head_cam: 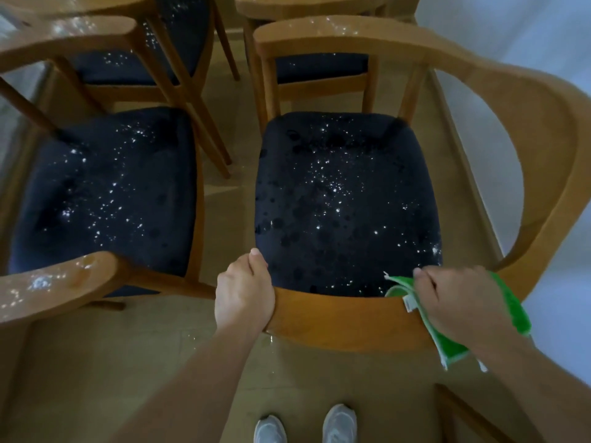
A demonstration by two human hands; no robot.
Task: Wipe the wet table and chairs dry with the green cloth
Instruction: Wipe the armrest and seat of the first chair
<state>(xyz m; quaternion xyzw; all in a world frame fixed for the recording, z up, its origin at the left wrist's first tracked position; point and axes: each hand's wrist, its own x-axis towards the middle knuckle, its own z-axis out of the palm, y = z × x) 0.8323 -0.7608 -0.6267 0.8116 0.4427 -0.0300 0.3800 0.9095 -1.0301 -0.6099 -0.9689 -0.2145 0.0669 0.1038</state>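
your right hand (454,302) had its fingers curled round the green cloth (508,311), pressing it on the wooden back rail (335,318) of the near chair, at the rail's right end. your left hand (244,295) gripped the same rail at its left end, steadying it. by my reading you were on the chair step, rail first. its dark seat (345,203) was beaded with droplets, so the next move called for sweeping the cloth across that cushion. counted: four chairs at least partly in view, one table edge (303,4), one cloth, two shoes.
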